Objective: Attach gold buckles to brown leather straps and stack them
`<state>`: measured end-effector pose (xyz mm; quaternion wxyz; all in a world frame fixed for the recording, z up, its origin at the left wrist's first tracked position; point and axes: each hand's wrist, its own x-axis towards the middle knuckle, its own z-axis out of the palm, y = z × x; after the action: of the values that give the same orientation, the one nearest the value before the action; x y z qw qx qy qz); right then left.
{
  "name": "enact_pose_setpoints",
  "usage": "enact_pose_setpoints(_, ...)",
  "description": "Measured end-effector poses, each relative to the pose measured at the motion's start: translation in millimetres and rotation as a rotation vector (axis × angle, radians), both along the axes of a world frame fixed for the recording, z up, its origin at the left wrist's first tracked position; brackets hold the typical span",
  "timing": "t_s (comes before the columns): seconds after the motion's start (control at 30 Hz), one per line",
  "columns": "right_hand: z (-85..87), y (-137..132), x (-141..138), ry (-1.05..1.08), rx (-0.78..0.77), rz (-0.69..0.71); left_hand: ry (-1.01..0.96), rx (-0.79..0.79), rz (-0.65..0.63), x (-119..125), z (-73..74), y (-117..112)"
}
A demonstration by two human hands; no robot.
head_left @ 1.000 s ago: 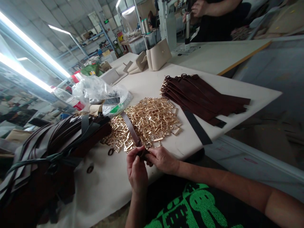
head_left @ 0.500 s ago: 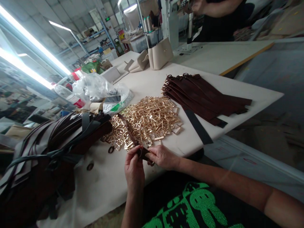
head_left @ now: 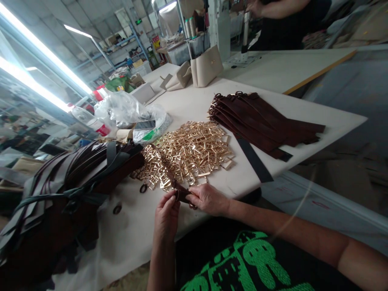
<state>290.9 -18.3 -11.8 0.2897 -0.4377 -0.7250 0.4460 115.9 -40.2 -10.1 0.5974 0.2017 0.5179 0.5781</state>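
Observation:
A dark brown leather strap [head_left: 182,195] is held between my two hands at the table's near edge, its far end reaching up over the pile of gold buckles [head_left: 194,149]. My right hand [head_left: 209,199] is closed around the strap's near part, thumb on top. With thumb and finger pinched, my left hand [head_left: 167,212] grips the strap's left edge; a small loop or ring shows at those fingertips, too blurred to name. Two small brown leather loops lie to the left, one beside the buckles [head_left: 143,188] and another loop [head_left: 117,208] nearer me.
Bundled dark straps [head_left: 69,173] heap up on the left. More brown straps [head_left: 257,119] with buckles lie fanned at the right, beside a black strip [head_left: 254,159]. Behind stand a cream bag [head_left: 207,68], plastic bags [head_left: 121,111] and a phone [head_left: 144,125]. A co-worker's arm [head_left: 281,9] shows beyond.
My left hand has shifted slightly left, drawing away from my right hand while still pinching at the strap. More of the strap shows between them. My right hand has barely moved.

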Motion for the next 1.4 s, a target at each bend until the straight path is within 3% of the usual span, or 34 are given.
enact_pose_setpoints(0.2, 2.9, 0, -1, -0.094, 0.073, 0.025, 0.181, 0.0, -0.086, -13, 7.0, 0)
enact_pose_setpoints(0.43, 5.3, 2, -2, -0.202, 0.162, 0.084, 0.479, 0.183, -0.221, -21, 17.4, 1)
enact_pose_setpoints(0.57, 5.7, 2, -1, -0.189, 0.173, 0.089, 0.471, 0.192, -0.25, -22, 17.5, 2)
enact_pose_setpoints(0.73, 5.6, 3, 0, -0.121, 0.055, 0.056, 0.343, 0.098, -0.283, -21, 6.9, -6)
enact_pose_setpoints(1.0, 4.0, -2, -6, -0.311, 0.226, 0.014, 0.216, 0.079, -0.064, -6, -7.4, -9)
enact_pose_setpoints(1.3, 0.8, -7, -12, -0.336, 0.24, -0.055, 0.411, 0.055, -0.012, -4, -13.0, -13)
enact_pose_setpoints(1.4, 0.1, -6, -13, -0.342, 0.246, -0.063, 0.39, 0.08, -0.02, -5, -12.1, -18)
